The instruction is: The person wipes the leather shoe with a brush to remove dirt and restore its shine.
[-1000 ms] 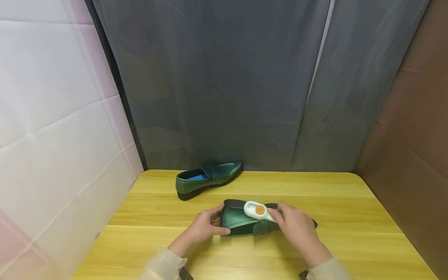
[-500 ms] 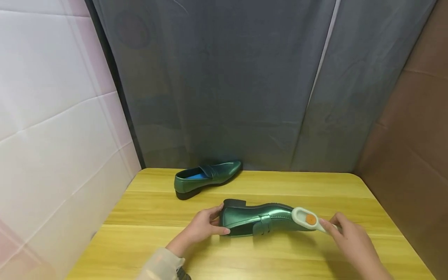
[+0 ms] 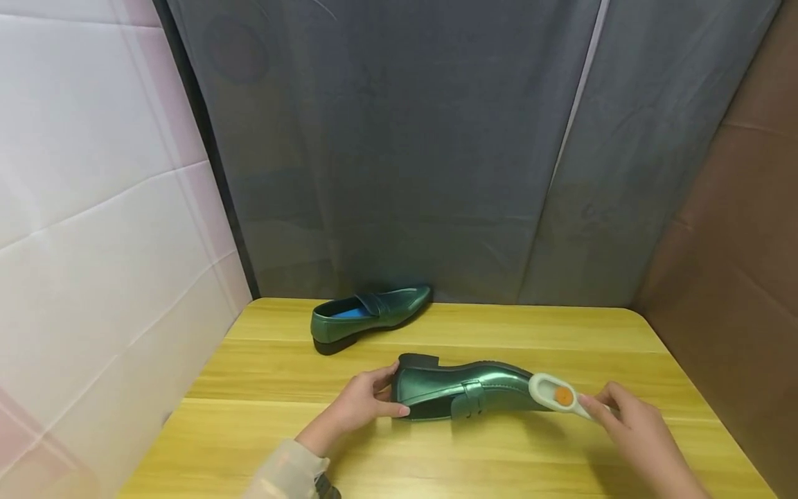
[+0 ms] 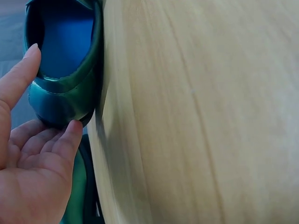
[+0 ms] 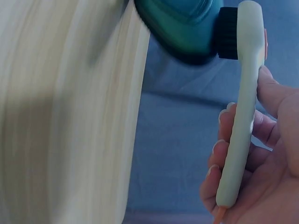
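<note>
Brush (image 3: 548,389) slides along the near loafer (image 3: 436,381) to its toe

Right hand (image 3: 639,426) curls round the brush's pale handle, dark bristles (image 5: 228,32) at the toe. Left hand (image 3: 355,407), thumb well apart from fingers, grips the heel. The near loafer lies on its side on the table (image 3: 274,381); behind, the far loafer (image 3: 401,309) stands upright.

You've got your right hand (image 5: 273,186) curled round a pale brush (image 5: 244,107), dark bristles (image 5: 228,35) right up against that green shoe (image 5: 182,30), wooden table (image 5: 70,121) over on the left.
</note>
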`<state>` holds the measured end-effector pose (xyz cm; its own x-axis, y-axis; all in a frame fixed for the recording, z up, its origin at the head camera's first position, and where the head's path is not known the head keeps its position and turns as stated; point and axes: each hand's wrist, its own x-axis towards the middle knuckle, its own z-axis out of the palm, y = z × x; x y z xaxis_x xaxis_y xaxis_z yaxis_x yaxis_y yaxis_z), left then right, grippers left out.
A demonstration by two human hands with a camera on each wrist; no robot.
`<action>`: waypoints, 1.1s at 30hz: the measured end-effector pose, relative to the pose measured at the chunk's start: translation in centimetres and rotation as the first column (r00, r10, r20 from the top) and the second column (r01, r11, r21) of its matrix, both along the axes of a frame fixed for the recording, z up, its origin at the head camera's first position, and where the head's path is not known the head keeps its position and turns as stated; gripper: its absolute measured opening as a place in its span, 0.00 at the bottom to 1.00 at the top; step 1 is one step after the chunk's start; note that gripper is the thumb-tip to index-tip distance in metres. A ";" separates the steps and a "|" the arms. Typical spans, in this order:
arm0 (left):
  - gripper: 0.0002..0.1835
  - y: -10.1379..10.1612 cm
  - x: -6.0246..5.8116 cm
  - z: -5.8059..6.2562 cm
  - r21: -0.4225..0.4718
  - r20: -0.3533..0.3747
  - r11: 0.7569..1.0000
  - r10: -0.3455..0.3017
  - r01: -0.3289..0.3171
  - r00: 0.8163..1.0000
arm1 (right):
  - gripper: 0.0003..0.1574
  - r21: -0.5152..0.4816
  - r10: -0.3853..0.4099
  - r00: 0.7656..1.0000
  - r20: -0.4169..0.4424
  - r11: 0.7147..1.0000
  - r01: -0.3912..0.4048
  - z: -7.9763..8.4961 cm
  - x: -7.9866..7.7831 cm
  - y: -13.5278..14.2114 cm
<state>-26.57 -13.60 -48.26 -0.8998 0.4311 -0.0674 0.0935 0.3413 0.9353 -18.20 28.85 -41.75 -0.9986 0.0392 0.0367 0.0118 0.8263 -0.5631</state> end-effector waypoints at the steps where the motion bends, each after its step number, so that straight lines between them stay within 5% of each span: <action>1: 0.50 -0.1 0.0 0.0 -0.008 -0.005 1.000 0.006 -0.006 1.000 | 0.29 0.008 0.005 1.000 -0.018 1.000 -0.005 0.1 -0.3 -0.5; 6: 0.50 0.0 -0.1 0.1 -0.015 -0.011 1.000 0.007 -0.007 1.000 | 0.28 0.075 0.032 0.994 -0.105 0.997 -0.024 0.6 -1.8 -3.1; 13: 0.49 -0.1 -0.3 -0.1 0.032 -0.017 0.999 -0.015 0.016 1.000 | 0.25 0.104 0.084 0.991 -0.100 0.992 -0.073 1.0 -3.7 -7.0; 33: 0.51 0.1 -0.2 -0.6 -0.020 -0.040 1.000 0.000 -0.001 0.999 | 0.22 0.289 0.268 0.955 -0.130 0.931 -0.222 0.9 -5.3 -14.4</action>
<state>-26.77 -13.52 -48.82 -0.9021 0.4297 -0.0397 0.1308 0.3600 0.9237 -23.54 14.46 -40.87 -0.9547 -0.2398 0.1762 -0.2838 0.9118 -0.2967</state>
